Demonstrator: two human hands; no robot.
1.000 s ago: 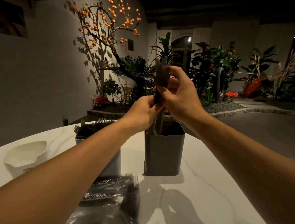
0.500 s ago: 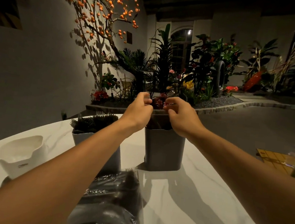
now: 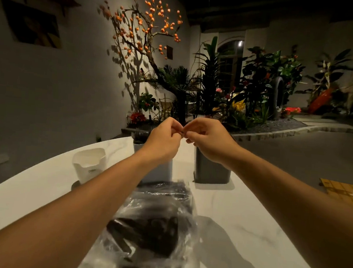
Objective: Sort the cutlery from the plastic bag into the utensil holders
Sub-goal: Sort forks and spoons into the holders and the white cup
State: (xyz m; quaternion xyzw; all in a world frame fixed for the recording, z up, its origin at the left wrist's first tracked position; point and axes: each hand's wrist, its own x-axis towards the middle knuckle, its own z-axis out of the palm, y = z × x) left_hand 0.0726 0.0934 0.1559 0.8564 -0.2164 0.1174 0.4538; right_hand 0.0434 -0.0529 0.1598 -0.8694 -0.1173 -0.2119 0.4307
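Observation:
The clear plastic bag [image 3: 154,228] of dark cutlery lies on the white marble table [image 3: 248,230] near me. Behind it stand a light grey holder [image 3: 163,171] with dark forks [image 3: 140,136] and a dark grey square holder [image 3: 210,171]. A white holder [image 3: 90,162] stands to the left. My left hand [image 3: 164,141] and my right hand [image 3: 209,141] hover above the two grey holders. Their curled fingertips meet between them, and I see no cutlery in either. The hands hide the tops of both grey holders.
A yellow-brown flat item [image 3: 341,191] lies at the table's right edge. The curved far table edge runs behind the holders. Beyond it are a wall, an orange-berried tree [image 3: 144,24] and potted plants.
One second ago both hands held dark cutlery upright over the dark grey holder. They lowered it in, and now they are together above the holders with no cutlery visible in them.

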